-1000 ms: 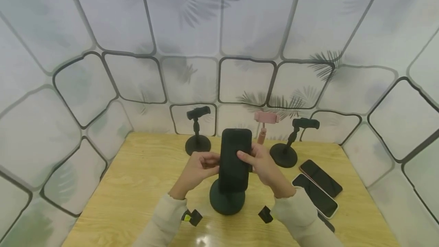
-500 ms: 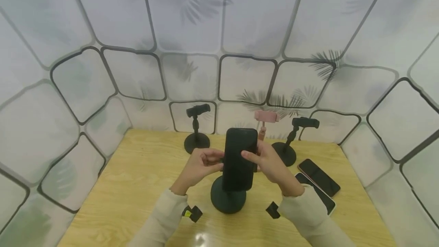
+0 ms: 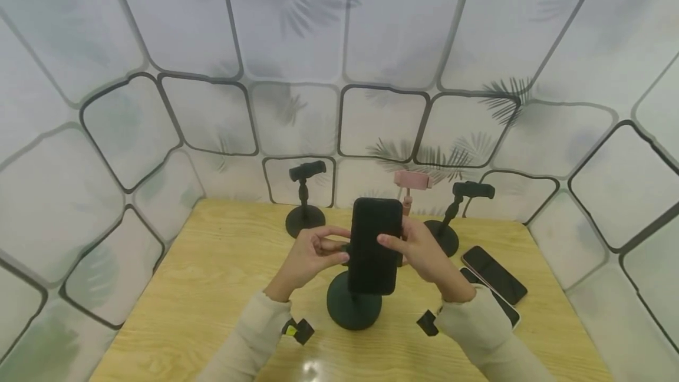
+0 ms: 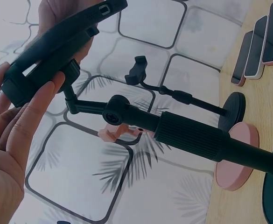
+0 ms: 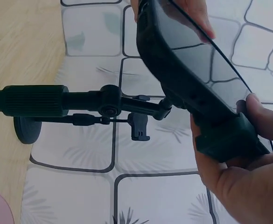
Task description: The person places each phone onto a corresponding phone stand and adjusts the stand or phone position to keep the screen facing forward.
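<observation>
A black smartphone (image 3: 374, 252) stands upright, screen towards me, at the head of a dark green phone stand (image 3: 339, 305). My right hand (image 3: 424, 255) grips the phone's right side, thumb on the screen; in the right wrist view its fingers lie behind the holder clamp (image 5: 227, 140). On the other side, my left hand (image 3: 310, 258) pinches the clamp's left end between thumb and fingers. A light gap shows between phone and clamp (image 4: 17, 88) there in the left wrist view. The stand's jointed arm (image 4: 143, 119) runs behind the phone, hidden from the head view.
Behind are a black phone stand (image 3: 304, 217) at left, a pink one (image 3: 412, 180), and another black one (image 3: 442, 234) at right. Phones lie at the table's right, including a pink-edged one (image 3: 494, 275) and a white-edged one (image 3: 506, 308). A patterned curtain (image 3: 297, 122) surrounds the table.
The phone and my right hand have shifted to the right relative to the stand's base. My left hand has moved slightly right, and its grip on the clamp's left end remains.
</observation>
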A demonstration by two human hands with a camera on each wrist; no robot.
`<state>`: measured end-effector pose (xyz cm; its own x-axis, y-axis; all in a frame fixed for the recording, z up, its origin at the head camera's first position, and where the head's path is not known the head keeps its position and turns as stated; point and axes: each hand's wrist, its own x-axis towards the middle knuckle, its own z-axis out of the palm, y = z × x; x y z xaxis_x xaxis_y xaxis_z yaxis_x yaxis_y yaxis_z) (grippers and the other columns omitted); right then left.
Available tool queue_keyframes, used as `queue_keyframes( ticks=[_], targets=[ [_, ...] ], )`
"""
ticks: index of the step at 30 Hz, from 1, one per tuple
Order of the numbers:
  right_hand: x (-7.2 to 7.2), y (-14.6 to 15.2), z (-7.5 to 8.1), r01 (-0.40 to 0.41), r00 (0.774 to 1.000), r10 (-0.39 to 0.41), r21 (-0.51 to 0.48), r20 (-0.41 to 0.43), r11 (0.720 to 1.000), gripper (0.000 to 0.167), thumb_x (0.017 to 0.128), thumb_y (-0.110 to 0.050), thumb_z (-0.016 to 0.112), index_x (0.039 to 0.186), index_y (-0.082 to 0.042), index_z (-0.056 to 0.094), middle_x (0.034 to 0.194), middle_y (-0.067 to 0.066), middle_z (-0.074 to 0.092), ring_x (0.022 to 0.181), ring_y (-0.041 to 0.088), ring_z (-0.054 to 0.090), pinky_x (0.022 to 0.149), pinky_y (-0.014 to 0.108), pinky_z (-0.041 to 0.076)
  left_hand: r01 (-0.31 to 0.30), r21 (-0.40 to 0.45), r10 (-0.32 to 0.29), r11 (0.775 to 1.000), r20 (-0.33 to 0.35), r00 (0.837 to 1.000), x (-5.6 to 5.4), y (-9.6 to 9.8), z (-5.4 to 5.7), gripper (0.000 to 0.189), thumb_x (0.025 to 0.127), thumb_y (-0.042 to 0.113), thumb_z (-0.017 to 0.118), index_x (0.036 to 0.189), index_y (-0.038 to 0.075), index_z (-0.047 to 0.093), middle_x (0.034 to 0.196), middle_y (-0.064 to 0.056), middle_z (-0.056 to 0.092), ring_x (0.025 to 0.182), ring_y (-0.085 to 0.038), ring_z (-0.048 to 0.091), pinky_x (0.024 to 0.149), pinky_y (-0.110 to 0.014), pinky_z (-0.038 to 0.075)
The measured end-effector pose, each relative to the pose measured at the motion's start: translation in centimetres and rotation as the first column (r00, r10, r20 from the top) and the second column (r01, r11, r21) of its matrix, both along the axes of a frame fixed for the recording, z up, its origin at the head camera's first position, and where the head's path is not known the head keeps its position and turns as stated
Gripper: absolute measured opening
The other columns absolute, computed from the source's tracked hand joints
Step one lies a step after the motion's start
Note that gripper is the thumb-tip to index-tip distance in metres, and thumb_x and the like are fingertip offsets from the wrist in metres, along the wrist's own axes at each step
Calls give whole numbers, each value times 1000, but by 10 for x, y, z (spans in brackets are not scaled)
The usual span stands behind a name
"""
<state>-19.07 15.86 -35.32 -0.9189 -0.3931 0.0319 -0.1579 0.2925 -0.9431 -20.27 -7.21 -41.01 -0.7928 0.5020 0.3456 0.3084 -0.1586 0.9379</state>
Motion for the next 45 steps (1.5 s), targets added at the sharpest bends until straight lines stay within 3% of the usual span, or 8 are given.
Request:
queue_keyframes(
  ticks=[7, 12, 17, 26, 34, 37, 42, 45],
  targets=[
    [0, 0, -4, 35, 997, -29, 88, -67, 996, 38, 90, -16, 61, 118, 8, 55, 111, 27, 63, 84, 11, 66, 67, 29, 58, -13, -33, 13, 999, 17, 1000, 1, 2, 3, 41, 83, 6, 69, 115, -14, 55, 100, -36, 62, 87, -3, 68, 82, -27, 56],
    [-1, -2, -9, 32, 993, -28, 31, -115, 999, 38, 89, -10, 62, 120, 9, 52, 110, 29, 62, 84, 2, 64, 70, 27, 57, -31, -68, 32, 997, 15, 999, 2, 2, 5, 40, 83, 6, 69, 115, -13, 55, 102, -35, 63, 87, -1, 67, 81, -27, 56],
    [-2, -4, -13, 14, 994, -18, -37, -112, 999, 42, 87, -9, 63, 123, 9, 48, 111, 31, 59, 85, 0, 64, 72, 31, 58, -66, -97, 67, 993, 2, 998, 4, 2, 5, 38, 82, 4, 69, 113, -14, 56, 102, -34, 64, 86, 0, 67, 79, -28, 57],
    [-2, -4, -19, 21, 993, -27, -57, -114, 998, 41, 89, -10, 62, 124, 9, 49, 111, 32, 60, 85, 1, 64, 72, 30, 58, -85, -104, 84, 991, -13, 996, 4, 5, 4, 38, 82, 4, 69, 113, -15, 58, 103, -33, 64, 84, -1, 68, 76, -28, 58],
    [2, -7, -32, 29, 979, -53, -126, -198, 992, 39, 92, -11, 58, 125, 7, 48, 113, 30, 59, 89, -1, 63, 74, 24, 56, -124, -190, 122, 974, -20, 992, 5, 2, 6, 40, 83, 11, 70, 113, -14, 59, 112, -30, 63, 96, -37, 67, 78, -29, 57],
    [2, -11, -40, 20, 949, -68, -157, -308, 987, 35, 94, -6, 54, 126, 6, 47, 115, 27, 58, 95, -1, 62, 78, 24, 56, -125, -208, 123, 970, -22, 992, 5, 2, 5, 41, 84, 13, 70, 114, -13, 59, 114, -29, 62, 98, -38, 66, 79, -29, 57],
    [-1, -17, -51, 29, 846, -121, -183, -519, 983, 30, 92, 1, 52, 122, 6, 50, 110, 24, 61, 100, 2, 59, 80, 25, 56, -134, -209, 130, 969, -33, 991, 5, 1, 0, 42, 85, 17, 69, 115, -11, 60, 114, -28, 63, 98, -35, 67, 79, -28, 57],
    [-1, -19, -53, 41, 828, -150, -208, -540, 977, 29, 93, 0, 53, 121, 5, 52, 108, 22, 62, 99, 3, 60, 79, 24, 56, -164, -182, 155, 970, -63, 986, 6, 4, -5, 38, 85, 13, 68, 115, -10, 60, 113, -27, 64, 96, -28, 68, 79, -27, 57]
  ],
)
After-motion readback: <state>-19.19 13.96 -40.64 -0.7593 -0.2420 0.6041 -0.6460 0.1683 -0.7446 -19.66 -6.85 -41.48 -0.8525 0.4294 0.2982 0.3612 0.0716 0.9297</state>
